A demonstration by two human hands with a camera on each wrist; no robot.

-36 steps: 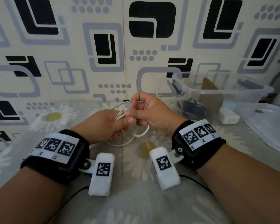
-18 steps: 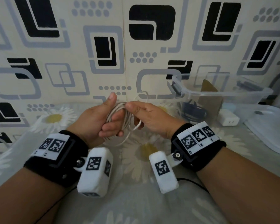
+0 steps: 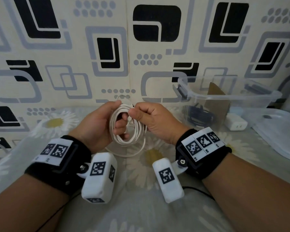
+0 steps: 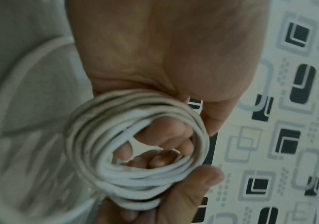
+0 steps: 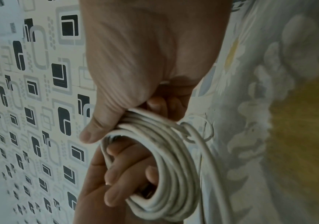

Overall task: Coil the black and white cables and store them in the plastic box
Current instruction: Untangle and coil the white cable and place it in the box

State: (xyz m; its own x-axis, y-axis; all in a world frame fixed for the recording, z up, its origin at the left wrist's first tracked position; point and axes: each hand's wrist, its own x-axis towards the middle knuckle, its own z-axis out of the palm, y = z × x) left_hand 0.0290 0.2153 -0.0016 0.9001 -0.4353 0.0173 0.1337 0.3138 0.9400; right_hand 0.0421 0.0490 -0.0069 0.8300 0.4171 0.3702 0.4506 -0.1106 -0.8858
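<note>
The white cable (image 3: 135, 131) is wound into a coil of several loops, held upright above the bedsheet between both hands. My left hand (image 3: 99, 124) grips the coil's left side, fingers curled through its middle. My right hand (image 3: 154, 119) pinches the top of the coil with thumb and fingers. A loose tail (image 3: 137, 153) hangs from the coil onto the sheet. The wrist views show the coil (image 4: 131, 177) (image 5: 173, 174) wrapped over the left fingers (image 5: 120, 174). The clear plastic box (image 3: 251, 96) stands to the right, with the black cable (image 3: 199, 114) coiled inside.
A piece of brown cardboard (image 3: 216, 99) leans inside the box. A white charger (image 3: 236, 123) lies beside it and the box's clear lid (image 3: 278, 131) rests at far right. A patterned wall rises just behind the hands. The daisy-print sheet (image 3: 141, 206) covers the surface.
Both hands have risen from the sheet. The left hand turned upright and now holds a fuller, rounder coil, and the right hand has brought another loop up to the coil's top.
</note>
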